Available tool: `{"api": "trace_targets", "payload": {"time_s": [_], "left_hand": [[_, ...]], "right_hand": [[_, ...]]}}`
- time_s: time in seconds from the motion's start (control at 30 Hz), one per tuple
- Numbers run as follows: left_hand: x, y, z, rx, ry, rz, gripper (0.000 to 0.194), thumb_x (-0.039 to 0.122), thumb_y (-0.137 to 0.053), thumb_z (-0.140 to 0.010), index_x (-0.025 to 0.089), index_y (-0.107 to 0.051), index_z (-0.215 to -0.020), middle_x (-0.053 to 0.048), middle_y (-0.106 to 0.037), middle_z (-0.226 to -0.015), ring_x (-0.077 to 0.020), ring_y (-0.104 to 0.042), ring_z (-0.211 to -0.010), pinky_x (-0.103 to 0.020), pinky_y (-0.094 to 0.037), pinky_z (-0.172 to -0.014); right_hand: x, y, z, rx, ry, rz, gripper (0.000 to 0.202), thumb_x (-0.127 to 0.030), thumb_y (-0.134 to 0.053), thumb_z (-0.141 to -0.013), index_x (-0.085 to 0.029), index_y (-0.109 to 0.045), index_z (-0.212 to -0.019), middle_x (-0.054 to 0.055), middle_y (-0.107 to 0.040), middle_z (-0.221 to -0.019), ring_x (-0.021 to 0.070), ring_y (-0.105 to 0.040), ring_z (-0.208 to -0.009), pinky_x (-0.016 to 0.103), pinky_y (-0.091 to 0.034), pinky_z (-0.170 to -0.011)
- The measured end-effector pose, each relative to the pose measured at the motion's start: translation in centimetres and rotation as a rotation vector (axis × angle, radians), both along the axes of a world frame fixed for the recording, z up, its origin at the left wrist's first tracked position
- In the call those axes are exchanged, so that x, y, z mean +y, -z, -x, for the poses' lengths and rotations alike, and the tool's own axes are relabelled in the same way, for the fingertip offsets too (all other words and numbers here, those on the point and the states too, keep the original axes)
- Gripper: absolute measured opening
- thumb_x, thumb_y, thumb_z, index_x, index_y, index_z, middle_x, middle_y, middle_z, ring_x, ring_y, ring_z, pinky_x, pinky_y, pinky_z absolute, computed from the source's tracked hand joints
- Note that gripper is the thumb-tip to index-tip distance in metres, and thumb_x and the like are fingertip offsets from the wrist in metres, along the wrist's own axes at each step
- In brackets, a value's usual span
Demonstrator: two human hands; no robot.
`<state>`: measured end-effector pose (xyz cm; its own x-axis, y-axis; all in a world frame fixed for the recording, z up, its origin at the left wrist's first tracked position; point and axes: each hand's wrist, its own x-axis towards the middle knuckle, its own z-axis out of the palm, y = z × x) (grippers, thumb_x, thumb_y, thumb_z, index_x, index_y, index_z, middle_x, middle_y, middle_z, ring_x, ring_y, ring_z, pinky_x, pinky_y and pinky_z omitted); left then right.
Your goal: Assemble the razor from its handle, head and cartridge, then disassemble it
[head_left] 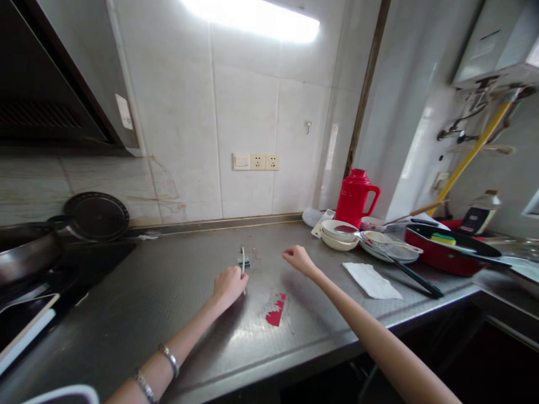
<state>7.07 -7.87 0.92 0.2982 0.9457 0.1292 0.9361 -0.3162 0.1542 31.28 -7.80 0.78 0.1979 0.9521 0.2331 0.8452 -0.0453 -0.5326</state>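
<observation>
My left hand (pixel 229 285) is closed around a thin whitish strip (pixel 243 255), which stands nearly upright above the steel counter (pixel 189 348). Just behind that strip lies a small dark teal piece (pixel 246 263), partly hidden by it. To the right, my right hand (pixel 300 260) hovers over the counter with its fingers pinched together. Whether anything small is between those fingers cannot be made out. A torn red patch (pixel 275 312) sits flat on the metal, nearer to me and between the two forearms. Small brown crumbs (pixel 254 252) are scattered beyond the left hand.
At the right back stand a red thermos (pixel 353 199), stacked white bowls (pixel 337 238), plates and a red pan (pixel 442 261). A white napkin (pixel 372 280) lies before them. On the left are a stove with a pot (pixel 27 255) and a dark round lid (pixel 96 216).
</observation>
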Motion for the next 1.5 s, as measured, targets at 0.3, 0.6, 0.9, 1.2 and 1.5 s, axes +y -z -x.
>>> {"api": "trace_targets", "payload": {"time_s": [0.3, 0.6, 0.9, 1.2, 1.5], "left_hand": [[-2.2, -0.8, -4.2, -0.089, 0.112, -0.052, 0.036, 0.033, -0.034, -0.086, 0.016, -0.064, -0.091, -0.013, -0.067, -0.086, -0.0236, -0.063, -0.085, -0.031, -0.044, -0.071], [-2.8, -0.3, -5.4, -0.083, 0.137, -0.078, 0.031, 0.031, -0.039, -0.084, 0.015, -0.064, -0.09, -0.013, -0.068, -0.082, -0.025, -0.064, -0.082, -0.032, -0.044, -0.068], [-2.6, -0.1, -5.8, -0.111, 0.223, -0.145, 0.043, 0.048, -0.035, -0.085, 0.015, -0.062, -0.087, -0.012, -0.065, -0.085, -0.0241, -0.061, -0.083, -0.032, -0.043, -0.068], [5.6, 1.0, -1.2, -0.104, 0.139, -0.258, 0.03, 0.031, -0.05, -0.076, 0.015, -0.058, -0.099, -0.012, -0.058, -0.104, -0.0256, -0.049, -0.103, -0.036, -0.038, -0.086], [10.2, 3.9, 0.6, -0.294, 0.217, -0.008, 0.053, 0.03, -0.06, -0.068, 0.012, -0.05, -0.117, -0.013, -0.057, -0.119, -0.0223, -0.052, -0.109, -0.03, -0.037, -0.093]], "right_hand": [[-0.6, -0.4, 5.6, 0.703, -0.165, 0.12, 0.047, -0.036, -0.061, -0.073, -0.013, -0.052, -0.112, 0.007, -0.068, -0.078, 0.0104, -0.059, -0.055, 0.013, -0.035, -0.035], [-0.5, 1.1, 5.7, 0.617, -0.1, 0.036, 0.028, -0.026, -0.06, -0.069, -0.011, -0.059, -0.093, 0.001, -0.062, -0.063, 0.0086, -0.052, -0.046, 0.013, -0.031, -0.029], [-0.8, -0.1, 3.0, 0.528, -0.055, -0.001, 0.022, -0.022, -0.051, -0.072, -0.013, -0.065, -0.085, 0.002, -0.065, -0.067, 0.0073, -0.05, -0.045, 0.013, -0.031, -0.033], [-1.1, -0.2, -7.8, -0.183, 0.237, 0.064, 0.019, -0.023, -0.053, -0.072, -0.013, -0.068, -0.067, 0.008, -0.066, -0.068, 0.0169, -0.06, -0.067, 0.019, -0.036, -0.054], [-0.2, 2.2, -7.8, -0.251, 0.225, 0.195, 0.016, -0.018, -0.053, -0.073, -0.011, -0.067, -0.072, 0.014, -0.067, -0.078, 0.0183, -0.062, -0.071, 0.021, -0.038, -0.057]]}}
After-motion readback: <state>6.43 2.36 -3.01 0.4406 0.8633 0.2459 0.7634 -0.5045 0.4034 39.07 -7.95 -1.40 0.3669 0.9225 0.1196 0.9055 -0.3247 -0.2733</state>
